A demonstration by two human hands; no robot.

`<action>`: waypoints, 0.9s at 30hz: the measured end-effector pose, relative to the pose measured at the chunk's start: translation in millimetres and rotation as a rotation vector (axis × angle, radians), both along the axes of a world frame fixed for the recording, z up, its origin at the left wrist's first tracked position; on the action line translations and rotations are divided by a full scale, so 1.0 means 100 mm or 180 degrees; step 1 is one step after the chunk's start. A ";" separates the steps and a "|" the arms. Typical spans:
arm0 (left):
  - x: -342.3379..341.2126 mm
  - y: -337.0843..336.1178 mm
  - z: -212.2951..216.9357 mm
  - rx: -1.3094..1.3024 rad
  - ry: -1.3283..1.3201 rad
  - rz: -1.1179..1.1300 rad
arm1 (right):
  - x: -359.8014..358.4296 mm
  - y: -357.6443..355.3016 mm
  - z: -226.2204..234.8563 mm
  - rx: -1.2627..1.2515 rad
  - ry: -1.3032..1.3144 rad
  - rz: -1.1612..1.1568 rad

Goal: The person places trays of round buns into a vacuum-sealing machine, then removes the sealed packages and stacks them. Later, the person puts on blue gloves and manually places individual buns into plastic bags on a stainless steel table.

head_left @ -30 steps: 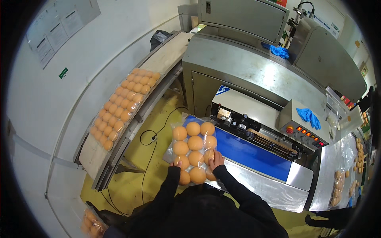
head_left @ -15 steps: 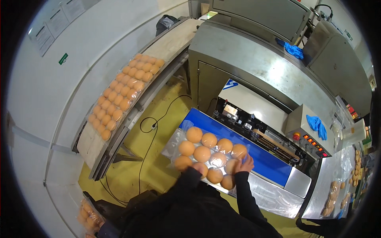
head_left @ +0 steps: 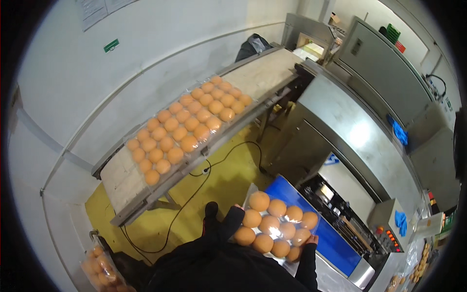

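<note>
Bun bag [head_left: 269,225] in right hand [head_left: 313,239]; left hand [head_left: 238,207] mostly hidden, contact unclear

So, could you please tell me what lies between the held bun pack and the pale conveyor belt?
In the head view, yellow floor lies between the bun pack and the pale conveyor belt, crossed by a black cable.

Long black sleeves [head_left: 306,265]; black top [head_left: 219,270]
</note>
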State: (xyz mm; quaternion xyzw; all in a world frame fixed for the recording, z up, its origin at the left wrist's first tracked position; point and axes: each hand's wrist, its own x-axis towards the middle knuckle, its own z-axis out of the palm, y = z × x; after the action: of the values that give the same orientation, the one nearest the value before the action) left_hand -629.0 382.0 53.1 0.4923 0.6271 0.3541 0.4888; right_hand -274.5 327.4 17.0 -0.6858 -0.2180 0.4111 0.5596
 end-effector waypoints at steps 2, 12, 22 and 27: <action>-0.31 0.28 0.08 0.0135 -0.0063 -0.0068 | -0.35 0.14 0.07 -0.0115 -0.0329 -0.0040; -3.83 2.03 0.60 0.1174 0.1496 0.1749 | -3.41 1.14 -0.46 0.0220 -0.0815 0.2522; -5.17 2.76 0.46 0.0526 0.3117 0.1813 | -5.60 1.95 -0.10 -0.1170 0.1489 0.2457; -4.33 2.61 0.54 0.0886 0.4056 0.1410 | -5.14 1.57 0.04 -0.0718 0.1324 0.2509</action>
State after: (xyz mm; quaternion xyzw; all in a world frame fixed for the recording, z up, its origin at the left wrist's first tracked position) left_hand -1062.3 642.6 107.3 0.5229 0.8267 0.1645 -0.1269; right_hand -788.2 484.2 20.9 -0.5100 -0.2992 0.7427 0.3141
